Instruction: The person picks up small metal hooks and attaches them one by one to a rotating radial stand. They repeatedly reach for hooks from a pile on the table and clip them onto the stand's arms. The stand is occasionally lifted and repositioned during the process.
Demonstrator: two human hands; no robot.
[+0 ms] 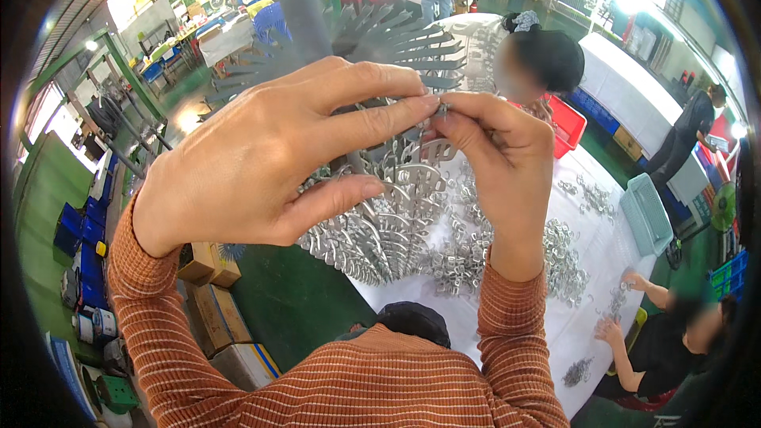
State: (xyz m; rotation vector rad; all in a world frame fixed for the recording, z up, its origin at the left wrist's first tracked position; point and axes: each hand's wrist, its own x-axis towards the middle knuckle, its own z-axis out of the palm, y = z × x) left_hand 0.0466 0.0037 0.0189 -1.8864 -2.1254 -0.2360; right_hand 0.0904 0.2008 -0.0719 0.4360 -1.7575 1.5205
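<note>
My right hand (511, 150) pinches a small metal piece (444, 111) between thumb and index finger. My left hand (277, 143) is stretched out from the left, its fingertips meeting the right fingers at that piece and its thumb held apart. Behind and below both hands stands a rack (428, 63) of grey metal prongs fanning out from a thick upright pole (297, 8). Shiny curved metal pieces (380, 238) hang in dense rows on its lower prongs. My left hand hides much of the rack's middle.
A white-covered table (610, 254) carries heaps of loose metal pieces (468, 261). On it stand a red tray (567, 127) and a pale green basket (646, 214). One person (539, 63) is across the table; another (666, 341) handles pieces at right. Cardboard boxes (222, 317) stand at lower left.
</note>
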